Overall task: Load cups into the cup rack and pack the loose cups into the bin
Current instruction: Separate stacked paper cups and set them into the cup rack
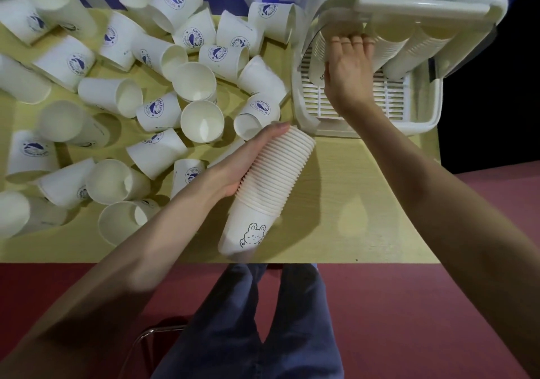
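My left hand (248, 159) is wrapped around a nested stack of paper cups (268, 186), thumb along the upper side and fingers curled underneath, holding it tilted above the yellow bench (350, 203). The stack's open rims point up and away toward the cup rack, and the bottom cup, nearest me, carries a little bunny drawing (253, 234).

My right hand (349, 66) reaches into the white cup rack (380, 7) at the far right of the bench. Its fingers are closed over the top of another stack of cups (320, 57) standing in the leftmost slot, with the fingertips pressed under the rack's upper housing. Beside that one, more stacks (409, 48) hang in the neighbouring slots, their bases over the slatted drip tray (394, 98) at the bottom of the rack.

To my left the bench is crowded with loose paper cups (201, 120), most printed with a blue whale logo. Some stand upright with their mouths open to me, others lie on their sides or lean against each other, spreading from the near left edge to the back. I cannot make out a bin anywhere in view.

Below the bench edge I see my legs in blue trousers (263, 320), the reddish floor (409, 320) and a bit of a metal chair frame (149, 335).
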`<state>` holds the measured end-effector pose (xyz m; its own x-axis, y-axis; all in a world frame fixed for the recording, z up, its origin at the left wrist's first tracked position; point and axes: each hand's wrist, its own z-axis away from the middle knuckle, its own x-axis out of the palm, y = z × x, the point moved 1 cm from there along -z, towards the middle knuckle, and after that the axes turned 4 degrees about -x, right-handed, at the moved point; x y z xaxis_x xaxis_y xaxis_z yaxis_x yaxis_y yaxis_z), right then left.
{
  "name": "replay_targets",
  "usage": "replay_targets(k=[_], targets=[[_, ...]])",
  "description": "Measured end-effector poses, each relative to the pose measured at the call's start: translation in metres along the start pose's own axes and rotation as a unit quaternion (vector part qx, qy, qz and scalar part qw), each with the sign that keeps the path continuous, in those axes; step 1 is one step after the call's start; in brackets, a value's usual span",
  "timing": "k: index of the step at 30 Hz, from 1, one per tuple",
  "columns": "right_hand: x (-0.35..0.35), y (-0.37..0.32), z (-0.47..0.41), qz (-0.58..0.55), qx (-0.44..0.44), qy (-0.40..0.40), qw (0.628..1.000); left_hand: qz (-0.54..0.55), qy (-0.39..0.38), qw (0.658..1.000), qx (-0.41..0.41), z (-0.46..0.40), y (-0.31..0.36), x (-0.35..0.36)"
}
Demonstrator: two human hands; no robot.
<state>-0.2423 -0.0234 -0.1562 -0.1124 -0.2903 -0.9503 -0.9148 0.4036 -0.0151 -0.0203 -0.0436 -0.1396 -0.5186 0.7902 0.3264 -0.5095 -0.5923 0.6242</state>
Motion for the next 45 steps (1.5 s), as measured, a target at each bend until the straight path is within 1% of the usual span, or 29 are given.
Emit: replay_targets(k=[3,4,7,8,9,10,11,13,15,16,17,20,23,25,30,35,39,41,42,43,45], targets=[[0.002,0.0,0.005,-0.012,0.016,0.009,1.0,0.033,0.002,0.999,0.004,0.001,0.0,-0.003],[0.001,0.0,0.008,-0.025,0.015,0.027,0.999,0.038,0.002,0.999,0.003,0.001,0.001,-0.003],[-0.013,-0.001,0.027,-0.065,-0.014,0.117,0.991,0.045,0.0,0.999,-0.01,0.002,0.001,-0.005],[-0.02,-0.002,0.037,-0.097,-0.02,0.131,0.986,0.044,-0.003,0.999,-0.015,0.003,0.001,-0.006],[-0.028,-0.004,0.048,-0.152,-0.017,0.126,0.98,0.039,-0.005,0.999,-0.019,0.004,0.001,-0.007],[-0.036,-0.007,0.058,-0.227,-0.004,0.104,0.968,0.029,-0.007,0.999,-0.023,0.004,0.001,-0.007],[-0.045,-0.011,0.068,-0.314,0.02,0.064,0.947,0.018,-0.008,0.999,-0.025,0.005,0.001,-0.007],[-0.063,-0.022,0.083,-0.463,0.085,-0.057,0.88,-0.001,-0.012,1.0,-0.023,0.007,0.002,-0.006],[-0.077,-0.03,0.096,-0.555,0.108,-0.156,0.81,-0.018,-0.031,0.999,-0.028,0.007,0.003,-0.002],[-0.083,-0.032,0.101,-0.583,0.106,-0.189,0.783,-0.027,-0.044,0.998,-0.037,0.008,0.004,0.001],[-0.087,-0.033,0.106,-0.599,0.098,-0.216,0.765,-0.036,-0.054,0.997,-0.051,0.008,0.004,0.004],[-0.093,-0.034,0.118,-0.609,0.069,-0.275,0.741,-0.067,-0.069,0.992,-0.087,0.006,0.005,0.01],[-0.096,-0.034,0.125,-0.635,0.08,-0.285,0.713,-0.1,-0.088,0.985,-0.11,0.007,0.006,0.013],[-0.098,-0.032,0.127,-0.646,0.084,-0.289,0.701,-0.11,-0.103,0.981,-0.119,0.006,0.005,0.013],[-0.097,-0.025,0.131,-0.665,0.107,-0.279,0.685,-0.105,-0.14,0.979,-0.105,0.003,0.0,0.012],[-0.093,-0.022,0.138,-0.656,0.128,-0.253,0.7,-0.139,-0.146,0.976,-0.083,-0.001,-0.002,0.017],[-0.093,-0.016,0.142,-0.647,0.132,-0.246,0.709,-0.137,-0.147,0.975,-0.097,-0.003,-0.004,0.021],[-0.094,-0.009,0.141,-0.63,0.149,-0.224,0.728,-0.134,-0.155,0.972,-0.117,-0.003,-0.008,0.019],[-0.094,-0.003,0.14,-0.619,0.172,-0.195,0.741,-0.13,-0.155,0.971,-0.124,-0.002,-0.01,0.017],[-0.096,0.004,0.138,-0.606,0.193,-0.156,0.756,-0.122,-0.147,0.973,-0.129,-0.001,-0.011,0.014],[-0.1,0.016,0.133,-0.565,0.2,-0.067,0.798,-0.096,-0.117,0.979,-0.138,0.003,-0.012,0.007]])
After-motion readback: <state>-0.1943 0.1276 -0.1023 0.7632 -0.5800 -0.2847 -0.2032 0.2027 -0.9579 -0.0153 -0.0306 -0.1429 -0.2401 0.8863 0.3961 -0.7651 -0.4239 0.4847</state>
